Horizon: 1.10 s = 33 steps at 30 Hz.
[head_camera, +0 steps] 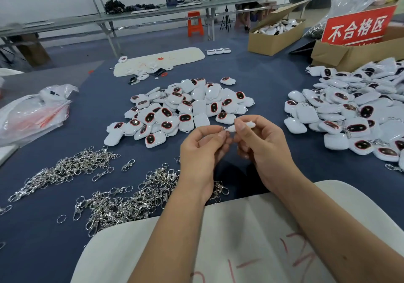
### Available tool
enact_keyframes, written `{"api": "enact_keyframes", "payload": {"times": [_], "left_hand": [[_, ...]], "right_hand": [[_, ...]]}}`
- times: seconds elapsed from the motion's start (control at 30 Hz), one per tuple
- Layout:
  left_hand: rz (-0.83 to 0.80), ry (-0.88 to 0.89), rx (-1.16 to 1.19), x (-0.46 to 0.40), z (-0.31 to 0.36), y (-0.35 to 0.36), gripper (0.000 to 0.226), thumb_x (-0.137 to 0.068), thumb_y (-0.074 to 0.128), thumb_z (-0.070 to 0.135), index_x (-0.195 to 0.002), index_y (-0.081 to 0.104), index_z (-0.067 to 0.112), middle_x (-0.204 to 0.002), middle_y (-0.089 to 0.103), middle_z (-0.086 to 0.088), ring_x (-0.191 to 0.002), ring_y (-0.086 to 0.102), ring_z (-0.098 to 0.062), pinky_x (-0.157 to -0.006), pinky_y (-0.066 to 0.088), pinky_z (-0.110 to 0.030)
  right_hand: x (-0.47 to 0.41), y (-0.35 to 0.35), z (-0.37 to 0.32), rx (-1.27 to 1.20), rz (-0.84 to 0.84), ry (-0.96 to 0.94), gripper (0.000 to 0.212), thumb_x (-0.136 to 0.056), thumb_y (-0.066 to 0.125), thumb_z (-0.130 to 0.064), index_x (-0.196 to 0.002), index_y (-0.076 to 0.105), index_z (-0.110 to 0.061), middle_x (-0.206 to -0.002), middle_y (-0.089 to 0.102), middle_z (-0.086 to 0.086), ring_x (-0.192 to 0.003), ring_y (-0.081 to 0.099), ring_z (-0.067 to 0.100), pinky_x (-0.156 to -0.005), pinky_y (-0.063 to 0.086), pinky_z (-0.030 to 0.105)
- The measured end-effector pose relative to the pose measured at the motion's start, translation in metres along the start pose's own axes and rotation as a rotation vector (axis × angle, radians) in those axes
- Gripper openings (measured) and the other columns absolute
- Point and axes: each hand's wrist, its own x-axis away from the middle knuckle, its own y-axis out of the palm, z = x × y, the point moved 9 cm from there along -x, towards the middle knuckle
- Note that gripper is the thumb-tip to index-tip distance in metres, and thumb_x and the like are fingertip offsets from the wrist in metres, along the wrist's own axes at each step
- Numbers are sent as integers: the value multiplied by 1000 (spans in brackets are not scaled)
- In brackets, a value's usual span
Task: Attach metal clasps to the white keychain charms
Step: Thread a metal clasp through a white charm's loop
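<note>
centrally, the right hand (260, 149) pinches a white charm (242, 127) at its edge, while the left hand (203, 149) pinches a small metal ring (223, 129) against the charm's tip, both raised above the table. at twelve o'clock from the hands lies a heap of white charms (185, 110); at two o'clock, a larger pile with clasps attached (349, 116). loose metal clasps (105, 186) spread at eight o'clock, partly hidden by the left forearm. a plastic bag (32, 116) lies at nine o'clock. cardboard boxes (273, 37) and a red sign (358, 25) stand at one o'clock. the table carries a blue cloth (251, 75); a white mat (251, 228) lies under the forearms.
</note>
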Motion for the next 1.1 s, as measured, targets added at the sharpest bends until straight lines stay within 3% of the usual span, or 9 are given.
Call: {"api": "enact_keyframes", "payload": {"times": [0.13, 0.23, 0.4, 0.5, 0.6, 0.73, 0.87, 0.97, 1.1], "left_hand": [[44, -12, 108, -1, 1, -3, 16, -91, 64, -8, -88, 70, 7, -82, 72, -13, -69, 68, -15, -66, 56, -19], [52, 34, 47, -2, 5, -6, 18, -90, 66, -8, -84, 72, 8, -75, 71, -9, -65, 65, -14, -63, 54, -19], [49, 287, -429, -4, 25, -8, 21, -86, 72, -3, -78, 74, 16, -70, 71, -3, -66, 63, -10, -68, 55, -27], [1, 414, -707, -3, 33, -6, 22, -85, 72, 1, -76, 74, 21, -65, 67, 5, -58, 55, -10, -58, 47, -22], [23, 438, -825, -3, 35, -8, 25, -85, 73, 1, -76, 74, 25, -69, 71, 8, -62, 64, -13, -63, 52, -25], [132, 206, -394, -5, 17, -18, 14, -87, 74, -1, -90, 78, 12, -77, 77, -5, -68, 72, -12, -67, 56, -22], [144, -11, 84, -5, -1, -16, 12, -97, 59, -5, -100, 69, 0, -86, 76, -16, -70, 74, -18, -63, 56, -19], [204, -67, 90, -2, -3, -21, 21, -105, 42, 0, -113, 61, 0, -97, 73, -19, -72, 75, -23, -62, 58, -23], [26, -21, -32, -2, 2, -4, 22, -106, 48, 17, -105, 68, 9, -97, 75, -16, -76, 70, -20, -65, 57, -25]], "right_hand": [[0, 1, 1, 53, -6, -4, 9, -93, 74, -33, -95, 75, -25, -72, 66, 9, -52, 47, 17, -49, 42, 27], [0, 1, 0, 59, -4, -11, 11, -94, 74, -32, -97, 75, -22, -71, 66, 8, -54, 47, 18, -50, 43, 27], [2, -3, -2, 113, 11, -34, 9, -97, 74, -30, -98, 75, -20, -72, 66, 7, -56, 50, 15, -51, 46, 24], [2, -2, -2, 226, 14, -61, 7, -97, 76, -28, -96, 72, -22, -69, 66, 1, -55, 51, 12, -51, 45, 22], [2, 0, -2, 358, 23, -79, 9, -95, 78, -29, -96, 70, -25, -67, 64, 2, -55, 50, 15, -51, 45, 27], [2, 1, -1, 177, -3, -38, 11, -94, 77, -25, -103, 72, -21, -75, 70, 5, -56, 50, 14, -51, 46, 26], [1, 3, 3, 35, -38, 23, 25, -91, 78, -28, -111, 72, -13, -75, 68, 11, -54, 46, 16, -50, 43, 26], [0, 3, 4, -72, -31, 58, 35, -86, 73, -33, -112, 71, -9, -84, 73, 11, -52, 45, 15, -49, 43, 26], [0, 1, 6, -69, -14, 77, 34, -86, 72, -34, -110, 72, -10, -81, 73, 6, -54, 44, 15, -50, 42, 26]]}}
